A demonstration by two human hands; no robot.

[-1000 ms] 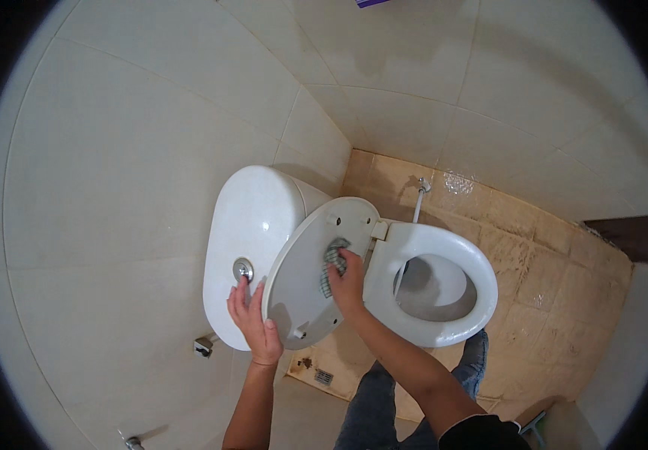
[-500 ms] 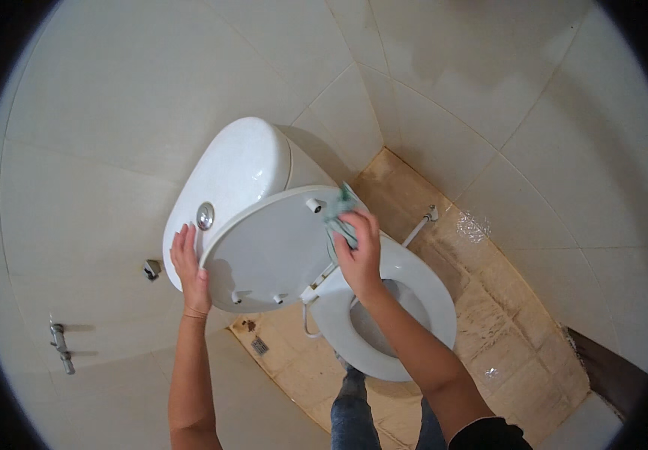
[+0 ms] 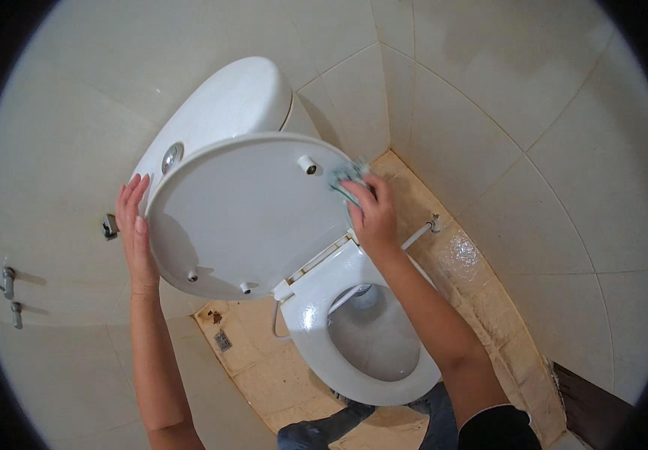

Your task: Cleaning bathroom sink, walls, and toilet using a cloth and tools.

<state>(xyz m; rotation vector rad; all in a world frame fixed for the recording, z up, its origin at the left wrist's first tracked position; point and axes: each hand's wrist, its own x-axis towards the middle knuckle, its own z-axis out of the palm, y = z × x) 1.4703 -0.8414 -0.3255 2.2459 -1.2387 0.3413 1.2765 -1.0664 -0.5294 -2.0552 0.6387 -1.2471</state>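
Note:
A white toilet lid [image 3: 241, 210] stands raised and leans back toward the cistern [image 3: 223, 109], its underside facing me. Along its left edge lies my left hand [image 3: 135, 232], fingers stretched out beside the rim, with no cloth in it. At the lid's upper right edge, my right hand [image 3: 376, 214] grips a crumpled pale green cloth [image 3: 345, 177] against the surface. Part of the cloth is hidden by the fingers. Below the hinge, the white toilet bowl [image 3: 313, 330] has its opening uncovered, and my right forearm passes over its right side.
A round chrome flush button [image 3: 172, 157] sits on the cistern top. Taps [image 3: 9, 283] and a small valve [image 3: 109, 226] stick out from the left wall. A pipe [image 3: 418, 235] runs to the right wall. The tan floor [image 3: 481, 300] looks wet; a drain [image 3: 223, 341] lies at left.
The view has shifted closer, so the toilet looks larger. My right hand has moved with the cloth to the lid's outer right edge. My left hand remains at the left rim.

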